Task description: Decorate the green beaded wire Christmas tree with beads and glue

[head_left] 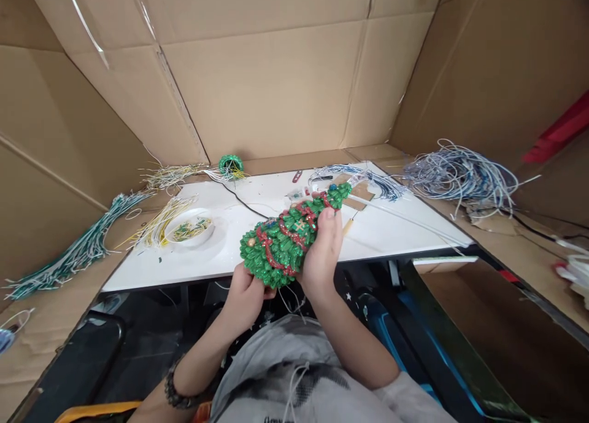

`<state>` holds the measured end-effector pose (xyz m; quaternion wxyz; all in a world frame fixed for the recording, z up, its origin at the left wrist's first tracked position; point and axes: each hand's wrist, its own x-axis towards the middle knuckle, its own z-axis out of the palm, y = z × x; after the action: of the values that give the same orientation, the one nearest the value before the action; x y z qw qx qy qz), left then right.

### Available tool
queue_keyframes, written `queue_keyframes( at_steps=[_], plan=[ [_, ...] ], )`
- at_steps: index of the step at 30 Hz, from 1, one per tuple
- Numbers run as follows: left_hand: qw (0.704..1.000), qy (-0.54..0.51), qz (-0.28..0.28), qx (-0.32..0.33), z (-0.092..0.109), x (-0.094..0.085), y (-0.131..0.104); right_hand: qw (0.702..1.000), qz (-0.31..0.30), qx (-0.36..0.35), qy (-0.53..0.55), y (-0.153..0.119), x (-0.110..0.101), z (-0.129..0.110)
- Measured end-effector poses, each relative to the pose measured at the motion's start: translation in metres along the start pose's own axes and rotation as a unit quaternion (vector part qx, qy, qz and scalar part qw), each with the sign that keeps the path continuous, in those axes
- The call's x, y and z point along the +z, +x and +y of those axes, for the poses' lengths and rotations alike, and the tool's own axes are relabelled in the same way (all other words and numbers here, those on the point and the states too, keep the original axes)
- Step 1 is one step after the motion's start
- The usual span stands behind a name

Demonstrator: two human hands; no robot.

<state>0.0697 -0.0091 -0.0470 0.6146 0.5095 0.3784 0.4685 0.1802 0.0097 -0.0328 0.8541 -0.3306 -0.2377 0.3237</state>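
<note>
A glittery green Christmas tree ornament (276, 251) with red garlands lies tilted in front of me, its tip up to the right. My right hand (322, 251) is wrapped along its right side, thumb near the upper part. At the wide lower end, my left hand (246, 294) has its fingers curled under the base, partly hidden by the tree. Thin pale wires (292, 301) hang below the base, between my hands.
On the white table (243, 263) stands a round white dish (189, 226) with wire bits. Green wires (87, 242) and yellow wires (159, 223) lie left; a green glittery piece (230, 164) sits behind. Blue-white wires (460, 174) pile up right. Cardboard walls (276, 85) enclose the table.
</note>
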Motion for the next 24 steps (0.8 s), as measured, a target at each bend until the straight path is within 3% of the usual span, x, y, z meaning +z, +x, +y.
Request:
queue_keyframes(
  at_steps=[2,8,12,18,24],
  plan=[
    [0.999,0.033,0.004,0.013,0.0,-0.004,-0.001,1.0,-0.015,-0.015,-0.004,-0.001,0.001,-0.003],
    [0.976,0.17,-0.013,0.138,-0.003,-0.022,-0.002,0.999,-0.024,-0.039,-0.016,-0.001,0.002,-0.009],
    [0.981,0.138,-0.046,0.129,-0.005,-0.03,-0.004,0.999,-0.042,-0.015,0.006,-0.001,0.0,-0.009],
    [0.98,0.051,-0.169,0.096,-0.01,-0.039,-0.005,0.998,-0.064,-0.027,-0.009,0.001,-0.003,-0.009],
    [0.945,0.22,-0.128,0.204,-0.017,-0.043,0.01,0.996,-0.077,-0.031,-0.024,0.001,-0.004,-0.005]
  ],
)
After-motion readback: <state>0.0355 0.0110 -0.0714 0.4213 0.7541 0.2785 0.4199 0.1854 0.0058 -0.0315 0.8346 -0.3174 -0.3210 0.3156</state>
